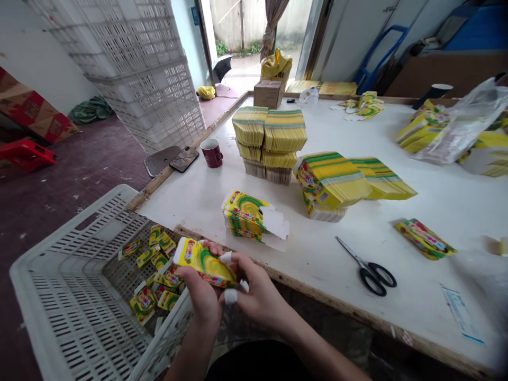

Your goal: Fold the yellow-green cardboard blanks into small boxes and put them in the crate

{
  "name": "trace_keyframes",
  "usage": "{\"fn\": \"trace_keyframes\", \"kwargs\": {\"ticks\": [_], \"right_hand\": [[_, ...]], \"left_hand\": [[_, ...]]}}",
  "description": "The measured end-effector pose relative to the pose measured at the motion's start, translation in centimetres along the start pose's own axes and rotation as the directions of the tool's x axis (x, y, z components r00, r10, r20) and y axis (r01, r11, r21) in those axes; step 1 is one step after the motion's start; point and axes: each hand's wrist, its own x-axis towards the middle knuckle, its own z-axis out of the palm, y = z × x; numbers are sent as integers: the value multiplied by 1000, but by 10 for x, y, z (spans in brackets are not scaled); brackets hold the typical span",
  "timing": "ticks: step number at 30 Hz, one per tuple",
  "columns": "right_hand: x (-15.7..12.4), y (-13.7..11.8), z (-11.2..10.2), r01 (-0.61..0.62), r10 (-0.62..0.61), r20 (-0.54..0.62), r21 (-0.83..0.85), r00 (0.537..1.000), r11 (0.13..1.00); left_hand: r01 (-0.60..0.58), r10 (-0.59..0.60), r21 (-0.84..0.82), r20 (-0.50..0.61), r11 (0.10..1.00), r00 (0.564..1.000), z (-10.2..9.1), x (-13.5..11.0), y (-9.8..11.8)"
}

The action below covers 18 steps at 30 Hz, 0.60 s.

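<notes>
A small yellow-and-green printed carton (pixel 204 259) is held between both hands over the table's front edge, beside the crate. My left hand (pixel 200 299) grips it from below and the near side, thumb along its edge. At the carton's right end, my right hand (pixel 252 283) closes its fingers and thumb, which wear white wraps on the tips. Just beyond lies a stack of similar cartons (pixel 244 214) with white flaps sticking out to the right. Several finished-looking cartons (pixel 143 301) lie loose inside the white plastic crate (pixel 71 312) at the left.
Stacked flat cartons (pixel 270 135) and more bundles (pixel 335 177) stand mid-table. Black-handled scissors (pixel 367 270) and a flat carton piece (pixel 424 238) lie at the right. A maroon mug (pixel 211 153) and a phone (pixel 184 159) sit near the left edge. Tall white crates (pixel 135 69) rise behind.
</notes>
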Motion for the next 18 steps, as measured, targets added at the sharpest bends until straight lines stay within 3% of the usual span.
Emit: {"fn": "trace_keyframes", "kwargs": {"ticks": [3, 4, 7, 9, 12, 14, 16, 18], "right_hand": [[1, 0, -12, -4, 12, -71, 98, 997, 995], [1, -1, -17, 10, -3, -71, 97, 997, 995], [-2, -6, -29, 73, -76, -55, -65, 996, 995], [-5, -9, -36, 144, -160, -54, -223, 986, 964], [-9, -16, -47, 292, -331, -17, -426, 944, 856], [-11, -22, -52, 376, -402, 86, -568, 911, 732], [-12, -27, -52, 442, -416, 216, -676, 884, 590], [-13, -30, -47, 488, -391, 317, -717, 864, 497]], "left_hand": [[85, -89, -220, -6, 972, 996, -8, -8, -14], [86, -91, -224, -11, 971, 996, -11, -10, -18], [62, -71, -144, -56, 988, 996, -24, -10, -21], [69, -70, -85, -15, 994, 997, -36, -5, -14], [95, -87, -32, 191, 995, 978, -58, 7, 7], [78, -82, 24, 328, 997, 941, -70, 14, 24], [10, -100, 190, 474, 982, 875, -73, 15, 36], [-86, -193, 411, 590, 908, 784, -67, 9, 40]]}}
